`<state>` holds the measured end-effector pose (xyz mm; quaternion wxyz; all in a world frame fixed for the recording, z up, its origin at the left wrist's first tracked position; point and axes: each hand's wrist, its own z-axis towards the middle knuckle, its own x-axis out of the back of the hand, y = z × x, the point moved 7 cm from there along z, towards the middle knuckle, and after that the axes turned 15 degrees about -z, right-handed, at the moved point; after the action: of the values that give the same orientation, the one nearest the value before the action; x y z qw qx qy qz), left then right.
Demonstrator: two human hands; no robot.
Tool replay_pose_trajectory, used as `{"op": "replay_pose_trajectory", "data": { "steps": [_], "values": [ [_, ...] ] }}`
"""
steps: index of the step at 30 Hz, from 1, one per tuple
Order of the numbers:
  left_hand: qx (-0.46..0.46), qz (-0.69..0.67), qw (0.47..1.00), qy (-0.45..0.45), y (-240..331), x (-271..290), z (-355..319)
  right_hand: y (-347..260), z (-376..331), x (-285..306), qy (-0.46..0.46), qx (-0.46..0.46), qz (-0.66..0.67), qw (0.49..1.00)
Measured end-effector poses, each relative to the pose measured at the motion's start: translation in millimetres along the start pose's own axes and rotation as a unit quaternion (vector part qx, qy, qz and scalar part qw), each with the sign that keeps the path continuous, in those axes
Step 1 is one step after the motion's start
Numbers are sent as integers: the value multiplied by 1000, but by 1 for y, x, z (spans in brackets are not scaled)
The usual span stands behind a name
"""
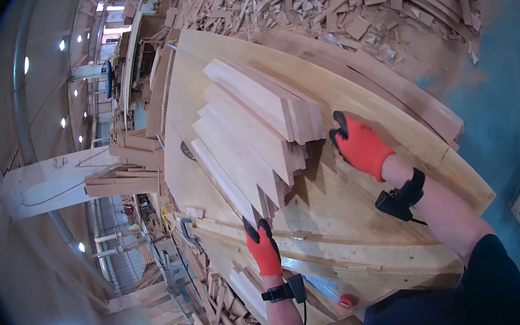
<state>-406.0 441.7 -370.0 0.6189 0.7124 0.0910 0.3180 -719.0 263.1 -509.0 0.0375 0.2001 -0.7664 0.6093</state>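
On the wooden work surface (357, 212): left hand (263, 248) at the leftmost plank (222, 179)

Your left hand's black-gloved fingertips meet the plank's near end; its length runs away from them along the plank stack (255, 124). Cannot tell whether they clamp it. Your right hand (362, 148) is loosely curled just beside the stack's right end; cannot tell how far closed.

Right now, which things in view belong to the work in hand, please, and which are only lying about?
Seemingly in the work:
- left hand, at a board's end
- right hand, beside the stack
- stack of pale boards
- table under it

Seemingly lying about:
- scrap heap
- round red thing
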Motion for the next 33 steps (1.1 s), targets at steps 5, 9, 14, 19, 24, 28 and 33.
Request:
{"op": "replay_pose_trajectory", "data": {
  "steps": [5,9,14,19,24,28,33],
  "values": [
    [25,67,997,-11,-28,19,-23,4,31,22,-130,-102,330,930],
    [-12,350,931,-105,-52,-9,-62,8,63,5,-175,-87,256,947],
    [-79,450,876,-155,-59,-22,-89,-9,64,-7,-236,-24,128,963],
    [-79,459,873,-143,-55,-27,-85,-9,66,0,-101,22,16,994],
    [-76,440,886,-122,-52,-30,-85,-19,54,6,-86,-29,-29,995],
    [-79,440,885,-127,-50,-33,-84,-17,55,4,-108,-25,-28,993],
    [-83,441,885,-121,-52,-31,-83,-19,55,11,-75,-3,-29,997]
  ]
}}
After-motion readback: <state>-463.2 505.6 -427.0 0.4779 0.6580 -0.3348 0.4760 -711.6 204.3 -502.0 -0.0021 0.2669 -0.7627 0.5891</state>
